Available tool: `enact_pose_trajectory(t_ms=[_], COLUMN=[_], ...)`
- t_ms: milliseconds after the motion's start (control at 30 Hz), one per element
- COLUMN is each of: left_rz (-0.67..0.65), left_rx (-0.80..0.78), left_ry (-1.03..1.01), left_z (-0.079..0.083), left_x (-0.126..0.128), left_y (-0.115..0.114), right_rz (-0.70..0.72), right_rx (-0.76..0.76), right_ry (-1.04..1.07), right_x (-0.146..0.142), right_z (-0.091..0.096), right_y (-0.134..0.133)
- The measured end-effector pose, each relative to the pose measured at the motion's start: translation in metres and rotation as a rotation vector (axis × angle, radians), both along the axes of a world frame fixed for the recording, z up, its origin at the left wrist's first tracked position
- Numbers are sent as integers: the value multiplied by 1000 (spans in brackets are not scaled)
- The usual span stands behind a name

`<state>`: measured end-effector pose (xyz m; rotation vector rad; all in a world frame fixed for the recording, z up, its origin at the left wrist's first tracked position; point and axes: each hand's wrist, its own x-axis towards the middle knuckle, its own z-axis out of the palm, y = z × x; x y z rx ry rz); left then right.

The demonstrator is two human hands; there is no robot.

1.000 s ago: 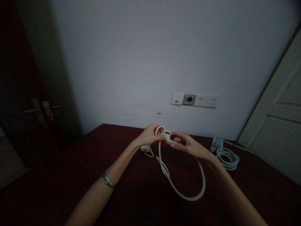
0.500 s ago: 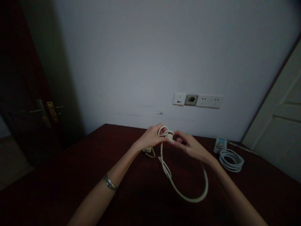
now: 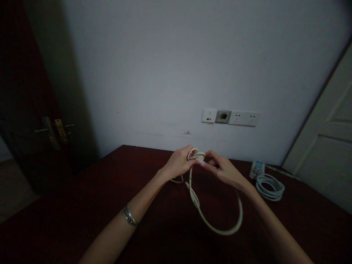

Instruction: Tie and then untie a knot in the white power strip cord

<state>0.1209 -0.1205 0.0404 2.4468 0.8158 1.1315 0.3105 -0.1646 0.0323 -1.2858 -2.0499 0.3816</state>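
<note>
My left hand (image 3: pixel 181 159) is closed round small loops of a cream cable (image 3: pixel 224 232), above the dark red table. A pale plug (image 3: pixel 201 158) sits among those loops, between my two hands. My right hand (image 3: pixel 221 167) pinches the plug between thumb and fingers from the right side. From my hands the cable hangs down in a wide loop, with a twisted, overlapping stretch on its left side. Another short bend of cable (image 3: pixel 178 181) shows below my left wrist; what it leads to is hidden behind the hand.
On the right of the table (image 3: pixel 154 234) lie a white power strip (image 3: pixel 257 169) and its coiled white cord (image 3: pixel 271 187). Wall sockets (image 3: pixel 243 118) are set in the wall behind. A dark door (image 3: pixel 30 110) stands at left, a pale door (image 3: pixel 330 154) at right.
My left hand has shifted slightly right, carrying the small cable loops closer to my right hand. The pale block on the table behind my left wrist is now covered.
</note>
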Motion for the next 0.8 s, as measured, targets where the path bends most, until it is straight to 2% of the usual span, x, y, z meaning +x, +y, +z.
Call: enact_pose_trajectory(t_ms=[100, 233, 467, 533, 667, 800], left_rz=[-73, -183, -277, -272, -187, -169], left_rx=[-34, -144, -329, -327, -223, -212], left_ry=[-5, 13, 5, 8, 15, -1], left_z=[1, 1, -3, -4, -6, -10], left_x=[-2, -8, -16, -15, -9, -4], left_y=[4, 12, 21, 22, 19, 19], right_rz=[-36, -4, 8, 5, -1, -7], right_rx=[7, -13, 8, 6, 24, 42], right_ry=[11, -4, -44, -55, -52, -60], right_x=[-3, -4, -2, -1, -1, -1], right_z=[-1, -2, -3, -4, -7, -9], right_y=[0, -1, 0, 1, 2, 4])
